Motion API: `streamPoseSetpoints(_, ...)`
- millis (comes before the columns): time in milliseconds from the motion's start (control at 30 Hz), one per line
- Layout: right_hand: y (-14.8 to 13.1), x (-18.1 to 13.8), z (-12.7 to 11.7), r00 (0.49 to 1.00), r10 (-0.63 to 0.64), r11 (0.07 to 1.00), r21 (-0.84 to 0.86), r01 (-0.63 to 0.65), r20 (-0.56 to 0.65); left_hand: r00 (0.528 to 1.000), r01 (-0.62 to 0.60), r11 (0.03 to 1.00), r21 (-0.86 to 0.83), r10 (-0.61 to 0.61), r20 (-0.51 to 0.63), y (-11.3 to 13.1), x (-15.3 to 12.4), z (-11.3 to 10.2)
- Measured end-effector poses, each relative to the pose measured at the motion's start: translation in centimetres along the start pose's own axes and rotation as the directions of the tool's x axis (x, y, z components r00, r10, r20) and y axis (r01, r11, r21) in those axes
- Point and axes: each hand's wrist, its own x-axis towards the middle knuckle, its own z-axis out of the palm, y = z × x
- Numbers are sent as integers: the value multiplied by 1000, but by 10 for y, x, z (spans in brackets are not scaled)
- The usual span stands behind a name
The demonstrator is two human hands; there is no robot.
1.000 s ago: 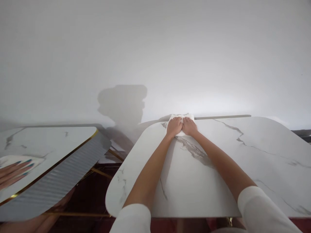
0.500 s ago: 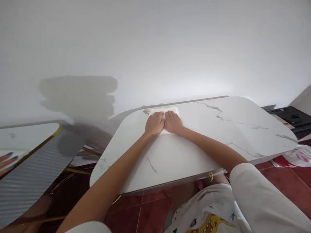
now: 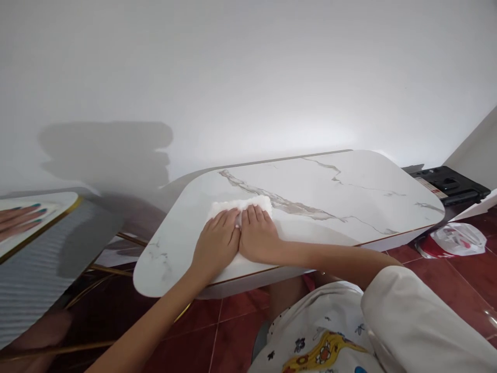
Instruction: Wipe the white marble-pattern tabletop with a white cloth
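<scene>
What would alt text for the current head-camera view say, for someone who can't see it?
A person's left hand and right hand lie side by side on a white cloth on a marble-patterned tabletop near a pale wall. At far left, another person's hand lies over a second, gold-edged tabletop.

Red floor tiles (image 3: 236, 326), pale wall (image 3: 248, 77) and marble-patterned table (image 3: 303, 194) suggest a home

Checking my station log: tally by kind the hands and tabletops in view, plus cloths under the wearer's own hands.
Wearer's hands, left hand and right hand: 2
Co-worker's hand: 1
Tabletops, left tabletop and right tabletop: 2
White cloth: 1
Total: 6
</scene>
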Motion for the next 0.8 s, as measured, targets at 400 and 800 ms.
streamPoseSetpoints(400,10,-37,-19,998,-41,998,41,39,51,992,128,992,11,-128,23,47,-18,-17)
streamPoseSetpoints(800,90,34,-22,997,-27,998,-51,31,75,991,105,990,-89,-97,88,60,82,9)
